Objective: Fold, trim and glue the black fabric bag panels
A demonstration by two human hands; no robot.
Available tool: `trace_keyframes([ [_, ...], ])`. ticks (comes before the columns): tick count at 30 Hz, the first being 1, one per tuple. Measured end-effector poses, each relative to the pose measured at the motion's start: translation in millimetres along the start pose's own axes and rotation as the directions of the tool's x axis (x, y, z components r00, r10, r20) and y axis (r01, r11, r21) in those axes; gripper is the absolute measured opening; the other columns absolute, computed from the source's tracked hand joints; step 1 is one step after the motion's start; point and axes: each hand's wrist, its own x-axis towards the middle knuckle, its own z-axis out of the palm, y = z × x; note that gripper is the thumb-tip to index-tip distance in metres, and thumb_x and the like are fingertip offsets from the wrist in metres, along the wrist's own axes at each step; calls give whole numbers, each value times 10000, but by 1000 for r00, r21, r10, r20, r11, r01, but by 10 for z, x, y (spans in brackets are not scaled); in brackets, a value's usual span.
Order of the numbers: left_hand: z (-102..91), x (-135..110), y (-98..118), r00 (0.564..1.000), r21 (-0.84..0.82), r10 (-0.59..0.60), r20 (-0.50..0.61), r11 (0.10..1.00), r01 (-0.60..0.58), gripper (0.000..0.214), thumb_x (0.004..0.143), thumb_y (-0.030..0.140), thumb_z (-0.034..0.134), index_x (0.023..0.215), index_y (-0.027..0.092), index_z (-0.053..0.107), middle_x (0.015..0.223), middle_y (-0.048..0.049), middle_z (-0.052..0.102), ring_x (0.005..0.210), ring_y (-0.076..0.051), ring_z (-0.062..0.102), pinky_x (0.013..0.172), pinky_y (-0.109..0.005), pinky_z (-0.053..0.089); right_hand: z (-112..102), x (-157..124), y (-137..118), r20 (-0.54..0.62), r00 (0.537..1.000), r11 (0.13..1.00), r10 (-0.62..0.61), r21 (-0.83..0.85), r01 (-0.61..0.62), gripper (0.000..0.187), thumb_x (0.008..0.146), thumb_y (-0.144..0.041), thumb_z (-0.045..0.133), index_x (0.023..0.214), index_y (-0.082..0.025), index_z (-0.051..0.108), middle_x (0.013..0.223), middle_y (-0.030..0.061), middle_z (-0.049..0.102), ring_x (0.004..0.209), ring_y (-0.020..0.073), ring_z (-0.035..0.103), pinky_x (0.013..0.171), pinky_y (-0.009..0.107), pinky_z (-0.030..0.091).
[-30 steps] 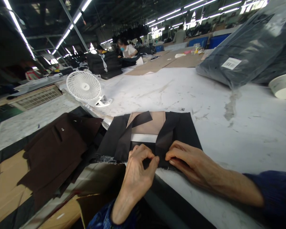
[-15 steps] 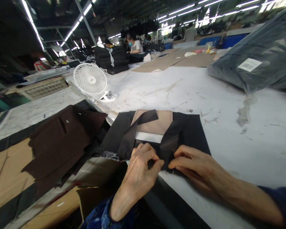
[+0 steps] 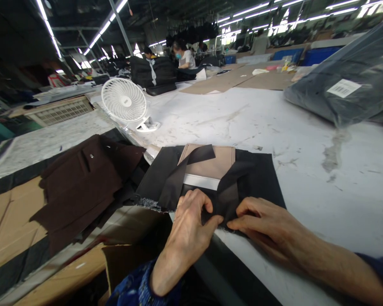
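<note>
A black fabric piece (image 3: pixel 258 178) lies flat on the white worktable (image 3: pixel 306 140), folded over a tan cardboard template (image 3: pixel 215 163) with a white strip across it. My left hand (image 3: pixel 190 225) pinches the near edge of the black fabric between thumb and fingers. My right hand (image 3: pixel 261 225) rests just to its right, fingertips pressed together on the same edge. Two fabric flaps cross diagonally over the template.
A dark brown garment (image 3: pixel 79 182) lies over cardboard (image 3: pixel 6 225) at the left. A white desk fan (image 3: pixel 125 102) stands behind. A grey plastic bag with a barcode label (image 3: pixel 344 80) sits at the right. Other people work far back.
Both hands have stayed on the near edge of the fabric, with small finger shifts. The view has drifted, so everything sits a little further right.
</note>
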Motion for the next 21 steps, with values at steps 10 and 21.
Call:
trace_keyframes([
  [10,-90,-26,-236,988,-688,-45,-149,722,-71,34,802,153,637,807,184,624,877,-23,637,821,-136,590,785,-270,476,-83,-14,-13,131,991,999,0,-52,7,222,933,-200,467,1005,-209,676,880,69,576,758,161,548,672,280,449],
  [21,-201,-256,-105,896,-354,350,-274,830,-432,280,864,45,559,1065,225,636,1088,-48,645,1035,-170,598,931,-327,500,-97,-2,16,135,990,998,32,41,-38,194,939,-252,492,1062,-208,636,944,73,590,848,164,561,752,281,460],
])
